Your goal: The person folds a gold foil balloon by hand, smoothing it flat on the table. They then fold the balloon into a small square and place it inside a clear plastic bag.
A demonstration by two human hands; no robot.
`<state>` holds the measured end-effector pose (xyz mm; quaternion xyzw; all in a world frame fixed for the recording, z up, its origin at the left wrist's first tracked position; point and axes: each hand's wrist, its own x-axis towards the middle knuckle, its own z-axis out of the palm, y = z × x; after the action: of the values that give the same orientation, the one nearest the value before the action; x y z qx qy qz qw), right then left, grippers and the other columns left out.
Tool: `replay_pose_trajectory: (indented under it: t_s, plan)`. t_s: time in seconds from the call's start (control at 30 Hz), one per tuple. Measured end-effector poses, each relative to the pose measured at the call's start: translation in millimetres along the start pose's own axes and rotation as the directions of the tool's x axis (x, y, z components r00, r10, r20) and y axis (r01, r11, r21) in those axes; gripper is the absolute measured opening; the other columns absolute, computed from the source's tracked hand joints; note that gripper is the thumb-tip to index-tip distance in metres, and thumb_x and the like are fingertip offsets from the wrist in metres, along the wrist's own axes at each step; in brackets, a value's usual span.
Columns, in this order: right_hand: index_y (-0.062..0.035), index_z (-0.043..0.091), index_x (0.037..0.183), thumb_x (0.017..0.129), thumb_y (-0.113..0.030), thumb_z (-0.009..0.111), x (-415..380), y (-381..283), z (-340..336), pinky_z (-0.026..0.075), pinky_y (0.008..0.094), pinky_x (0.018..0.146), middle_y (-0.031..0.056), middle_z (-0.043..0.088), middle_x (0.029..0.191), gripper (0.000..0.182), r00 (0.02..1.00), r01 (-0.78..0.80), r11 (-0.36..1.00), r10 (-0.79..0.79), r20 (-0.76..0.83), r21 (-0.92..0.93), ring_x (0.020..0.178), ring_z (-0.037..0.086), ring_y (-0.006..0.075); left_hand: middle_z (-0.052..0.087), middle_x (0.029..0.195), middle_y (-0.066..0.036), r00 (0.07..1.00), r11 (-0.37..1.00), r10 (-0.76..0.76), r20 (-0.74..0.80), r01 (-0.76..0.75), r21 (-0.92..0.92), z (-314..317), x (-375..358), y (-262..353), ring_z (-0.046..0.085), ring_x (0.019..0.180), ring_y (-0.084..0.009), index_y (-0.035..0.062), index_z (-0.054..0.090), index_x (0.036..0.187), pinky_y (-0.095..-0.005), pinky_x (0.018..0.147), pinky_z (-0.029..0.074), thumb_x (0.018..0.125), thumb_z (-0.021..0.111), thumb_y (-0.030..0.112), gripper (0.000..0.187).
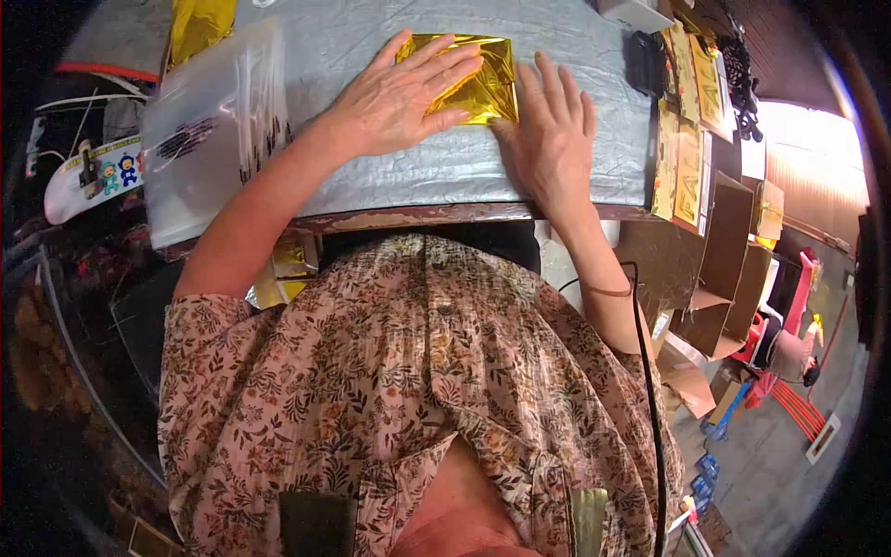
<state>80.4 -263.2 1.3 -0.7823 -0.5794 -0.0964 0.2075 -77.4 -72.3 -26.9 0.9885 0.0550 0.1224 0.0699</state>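
Observation:
A shiny gold foil square [497, 70] lies on the grey-covered table [371, 186], its surface creased. My left hand [399, 97] rests flat across the foil's left part, fingers stretched out over it and hiding some of it. At the foil's right edge, my right hand [554, 116] lies palm down with straight fingers, its thumb by the lower right corner. Neither hand grips anything that I can see.
Clear plastic bags [218, 130] lie in a stack at the table's left. Behind them is more gold foil [198, 28]. Printed boxes [682, 167] and a black object [642, 63] line the right edge. Open cardboard boxes [719, 265] stand beyond.

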Motion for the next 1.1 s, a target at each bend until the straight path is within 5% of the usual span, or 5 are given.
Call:
replay_pose_trajectory:
  t_s: [0.1, 0.13, 0.27, 0.33, 1.1]
  plan:
    - [-0.0122, 0.041, 0.158, 0.102, -0.047, 0.059, -6.5, 2.4, 11.0, 0.019, 0.0641, 0.121, 0.0144, 0.032, 0.167, 0.068, 0.994, -0.014, 1.000, 0.017, 0.112, -0.024, 0.153, 0.029, 0.0440, 0.036, 0.166, -0.002, 1.000, 1.000, 0.012, 0.011, -0.011, -0.002, -0.3, 0.1, 1.0, 0.026, 0.156, -0.0220, 0.0149, 0.034, 0.162, -0.0518, 0.130, 0.013, 0.104, 0.050, 0.052, 0.070]
    - [-0.0134, 0.045, 0.157, 0.104, -0.052, 0.054, -6.4, 2.6, 12.5, 0.015, 0.0667, 0.121, 0.0145, 0.030, 0.168, 0.066, 0.992, -0.028, 1.000, 0.028, 0.126, -0.001, 0.154, 0.025, 0.0453, 0.036, 0.167, -0.002, 1.000, 1.000, 0.008, 0.012, -0.008, 0.012, 0.2, 0.2, 1.1, 0.027, 0.156, -0.0220, 0.0150, 0.034, 0.162, -0.0517, 0.130, 0.012, 0.104, 0.049, 0.052, 0.070]
    - [-0.0068, 0.049, 0.152, 0.101, -0.050, 0.059, -8.0, -0.3, 15.1, 0.016, 0.0699, 0.120, 0.0161, 0.033, 0.167, 0.067, 0.990, -0.021, 1.000, 0.022, 0.139, -0.007, 0.152, 0.028, 0.0477, 0.035, 0.167, -0.003, 1.000, 1.000, 0.005, 0.007, -0.005, 0.001, -1.9, 0.6, 1.5, 0.027, 0.156, -0.0222, 0.0155, 0.035, 0.162, -0.0517, 0.130, 0.013, 0.105, 0.048, 0.053, 0.069]
    - [-0.0140, 0.045, 0.157, 0.103, -0.051, 0.055, -7.6, -1.6, 13.6, 0.014, 0.0657, 0.122, 0.0124, 0.031, 0.168, 0.066, 0.985, -0.048, 0.998, 0.053, 0.163, -0.034, 0.154, 0.026, 0.0445, 0.036, 0.166, -0.003, 1.000, 1.000, 0.003, 0.006, -0.003, 0.002, 0.0, -0.4, 1.1, 0.027, 0.156, -0.0221, 0.0155, 0.035, 0.161, -0.0518, 0.130, 0.013, 0.105, 0.048, 0.054, 0.070]
    - [-0.0144, 0.053, 0.150, 0.102, -0.042, 0.060, -3.9, 3.6, 20.6, 0.020, 0.0686, 0.118, 0.0071, 0.049, 0.158, 0.056, 0.985, 0.052, 0.995, -0.065, 0.157, 0.083, 0.147, 0.040, 0.0409, 0.034, 0.167, -0.002, 1.000, 1.000, -0.007, 0.010, 0.007, -0.017, -1.6, 0.1, 2.0, 0.026, 0.156, -0.0217, 0.0171, 0.033, 0.162, -0.0533, 0.130, 0.013, 0.104, 0.050, 0.055, 0.072]
